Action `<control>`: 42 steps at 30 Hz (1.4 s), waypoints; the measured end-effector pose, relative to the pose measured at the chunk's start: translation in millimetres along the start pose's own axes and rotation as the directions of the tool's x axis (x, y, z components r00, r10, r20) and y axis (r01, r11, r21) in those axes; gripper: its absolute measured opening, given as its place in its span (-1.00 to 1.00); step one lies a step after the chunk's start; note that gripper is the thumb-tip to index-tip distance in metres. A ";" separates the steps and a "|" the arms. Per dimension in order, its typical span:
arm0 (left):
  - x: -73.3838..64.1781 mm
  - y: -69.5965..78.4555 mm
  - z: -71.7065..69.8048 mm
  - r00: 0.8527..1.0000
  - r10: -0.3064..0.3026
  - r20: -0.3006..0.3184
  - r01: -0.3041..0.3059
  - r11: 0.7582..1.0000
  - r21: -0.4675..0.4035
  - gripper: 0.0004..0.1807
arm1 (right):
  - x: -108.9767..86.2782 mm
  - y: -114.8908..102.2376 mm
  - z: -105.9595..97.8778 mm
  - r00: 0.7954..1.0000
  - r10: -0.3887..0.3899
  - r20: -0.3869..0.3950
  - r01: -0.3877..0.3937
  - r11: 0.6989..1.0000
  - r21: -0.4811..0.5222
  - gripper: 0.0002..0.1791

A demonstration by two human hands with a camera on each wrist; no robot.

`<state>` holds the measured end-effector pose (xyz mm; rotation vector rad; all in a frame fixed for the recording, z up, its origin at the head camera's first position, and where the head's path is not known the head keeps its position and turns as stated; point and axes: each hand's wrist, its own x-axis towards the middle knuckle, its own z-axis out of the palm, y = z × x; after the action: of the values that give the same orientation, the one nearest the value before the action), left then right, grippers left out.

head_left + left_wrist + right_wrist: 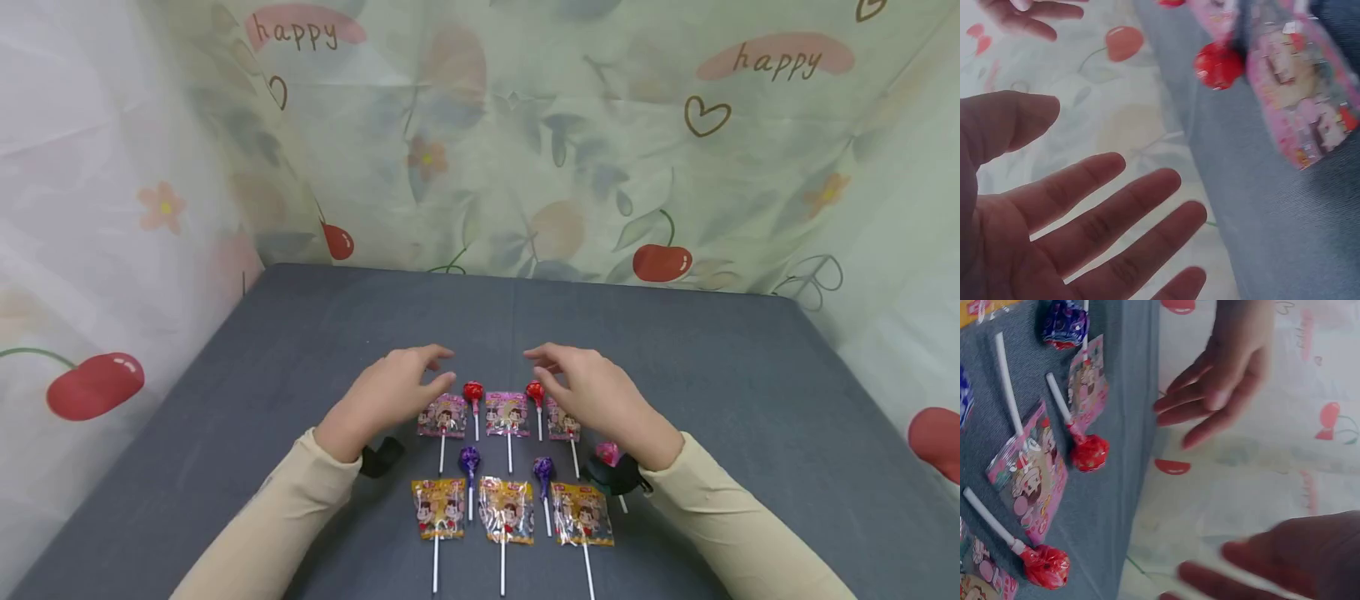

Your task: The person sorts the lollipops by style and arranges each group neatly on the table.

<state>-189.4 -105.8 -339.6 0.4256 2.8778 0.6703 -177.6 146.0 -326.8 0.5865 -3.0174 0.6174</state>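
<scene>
Though near hands (390,390), lollipops (472,391) inside wrappers (507,508)

The right wrist view blurs the right hand (1300,556); a wrist device (611,477) partly hides a pink lollipop (607,452).

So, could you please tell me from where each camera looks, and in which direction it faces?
Head: worn on the head, looking forward and down over the dark table; left hand, right hand and both sleeves show.
Left wrist: on that wrist, facing table and printed curtain past the left hand; right hand shows partly.
Right wrist: on that wrist, facing table and curtain past the blurred right hand; left hand shows.
Both wrist views share red lollipops.
</scene>
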 end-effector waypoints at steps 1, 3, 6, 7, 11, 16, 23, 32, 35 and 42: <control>-0.2 -1.1 -3.6 1.000 -0.005 0.000 0.005 0.999 -0.038 -0.51 | 2.6 0.9 -1.2 1.000 -0.009 -0.021 0.010 0.999 0.041 -0.69; -0.9 -4.0 -10.7 1.000 -0.004 -0.008 0.003 0.995 -0.097 -0.54 | 7.9 3.6 -3.0 0.997 -0.040 -0.062 0.046 0.994 0.101 -0.74; 0.4 -11.7 -18.5 1.000 0.005 -0.010 -0.007 0.982 -0.191 -0.58 | 18.8 9.6 -3.5 0.994 -0.071 -0.084 0.087 0.976 0.201 -0.78; 0.7 -14.2 -20.5 1.000 0.004 -0.007 -0.006 0.975 -0.222 -0.60 | 23.2 12.5 -2.9 0.994 -0.075 -0.075 0.090 0.967 0.238 -0.78; 4.3 -25.8 -20.9 0.999 0.011 0.044 0.006 0.925 -0.380 -0.62 | 42.8 27.1 4.2 0.996 -0.078 0.051 0.051 0.914 0.403 -0.75; 12.3 -39.4 -8.5 0.989 -0.011 0.150 0.090 0.843 -0.531 -0.61 | 63.7 44.4 21.9 0.964 -0.122 0.237 -0.015 0.864 0.504 -0.60; 20.6 -49.8 6.3 0.966 -0.109 0.234 0.221 0.817 -0.532 -0.61 | 77.5 52.6 36.3 0.881 -0.187 0.435 -0.081 0.845 0.528 -0.52; 24.1 -51.0 18.3 0.955 -0.155 0.254 0.264 0.836 -0.481 -0.47 | 83.1 50.0 48.6 0.827 -0.239 0.509 -0.076 0.849 0.523 -0.49; 24.9 -48.3 19.9 0.955 -0.166 0.245 0.262 0.858 -0.441 -0.41 | 82.2 48.0 50.4 0.812 -0.236 0.533 -0.094 0.849 0.520 -0.50; 27.9 -37.0 22.5 0.953 -0.208 0.222 0.266 0.924 -0.274 -0.34 | 81.2 46.0 49.8 0.824 -0.216 0.523 -0.093 0.861 0.501 -0.54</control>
<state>-219.9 -119.9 -378.7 0.0871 2.5338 0.9469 -266.3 137.1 -383.6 1.0553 -3.3198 1.5163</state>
